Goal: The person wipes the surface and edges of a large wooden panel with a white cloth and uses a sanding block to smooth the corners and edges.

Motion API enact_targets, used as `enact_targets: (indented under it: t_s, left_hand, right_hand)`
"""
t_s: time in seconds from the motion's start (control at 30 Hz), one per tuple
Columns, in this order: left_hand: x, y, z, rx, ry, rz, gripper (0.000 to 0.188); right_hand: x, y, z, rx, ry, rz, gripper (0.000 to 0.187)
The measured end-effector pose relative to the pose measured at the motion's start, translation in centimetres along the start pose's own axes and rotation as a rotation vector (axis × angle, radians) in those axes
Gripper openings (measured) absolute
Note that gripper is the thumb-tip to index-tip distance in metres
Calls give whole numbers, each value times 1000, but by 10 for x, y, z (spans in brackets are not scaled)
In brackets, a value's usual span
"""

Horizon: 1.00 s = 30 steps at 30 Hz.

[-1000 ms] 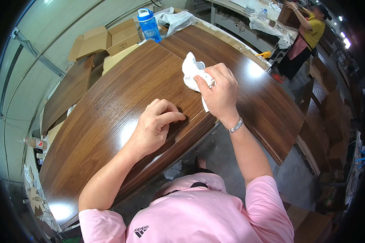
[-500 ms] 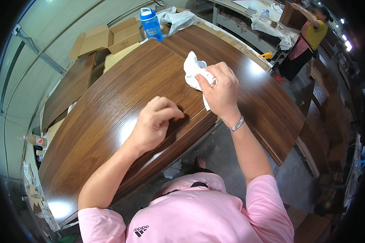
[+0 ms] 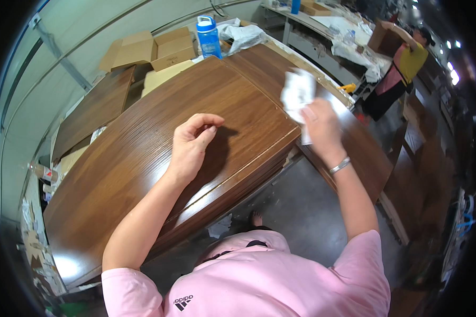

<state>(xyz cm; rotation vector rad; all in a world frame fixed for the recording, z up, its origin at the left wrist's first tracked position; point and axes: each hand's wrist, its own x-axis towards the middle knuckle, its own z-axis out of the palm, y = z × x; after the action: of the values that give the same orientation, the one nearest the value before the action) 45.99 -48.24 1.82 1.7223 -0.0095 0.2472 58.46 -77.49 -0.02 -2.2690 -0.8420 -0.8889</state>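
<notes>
A white cloth (image 3: pixel 298 94), smeared by motion, is gripped in my right hand (image 3: pixel 322 128) above the far right part of a dark brown wood-grain panel (image 3: pixel 248 113). Part of the cloth hangs down below the fingers. My left hand (image 3: pixel 189 143) hovers over the middle of the same panel, casting a shadow on it. Its fingers are curled together, with the thumb close to the forefinger and nothing visible between them. The panel has a curved far edge and lies on a stack of similar boards. To its right, a second brown panel (image 3: pixel 366 168) passes under my right forearm.
Beyond the panel stand a blue bottle (image 3: pixel 209 39), an open cardboard box (image 3: pixel 172 48) and crumpled plastic sheeting (image 3: pixel 244 36). A plastic bottle (image 3: pixel 42 172) is at the far left. Another person (image 3: pixel 399 68) holds a brown board at the back right, near a cluttered worktable (image 3: pixel 322 24).
My right hand has moved right with the white cloth. My left hand has shifted slightly left and up, off the panel's near edge. The whole view has shifted a little.
</notes>
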Motion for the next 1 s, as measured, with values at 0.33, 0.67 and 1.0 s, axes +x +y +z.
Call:
enact_targets:
  t_s: [0.33,0.67,1.0]
  left_hand:
    - [-63,65,2,-63,-123,-67,46]
    - [-293,67,-77,-196,446,-208,38]
    - [-381,10,-91,-140,983,-356,33]
  right_hand:
    - [46,-133,-18,1207,-662,213,24]
    - [148,-42,126,186,-608,246,55]
    - [223,-44,246,72,-579,88,63]
